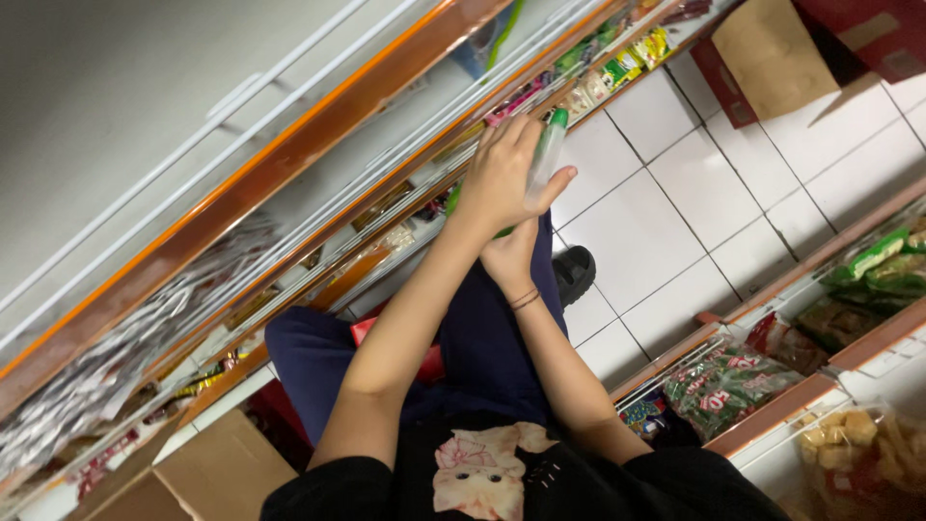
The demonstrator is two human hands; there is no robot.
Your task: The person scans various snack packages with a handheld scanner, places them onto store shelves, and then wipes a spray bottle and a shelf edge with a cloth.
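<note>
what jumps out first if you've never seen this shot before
The eye lands on the two crossed hands at centre: the left hand grips a clear plastic tube with a green cap, the right hand tucked beneath it. Orange-edged shop shelves packed with packets run along the left, and green snack bags sit lower right above the white tiled floor.

Left hand [502, 178] wraps over a clear bottle with a green cap [547, 154], thumb out to the side; right hand [511, 256] sits just beneath, largely covered, a thin band at its wrist. Both hover by the orange-edged shelves [289, 164] of packets. White tile floor [666, 222] below, a black shoe [576, 273], bagged snacks [723, 386] on the opposite rack, a brown cardboard box [772, 53] beyond
</note>
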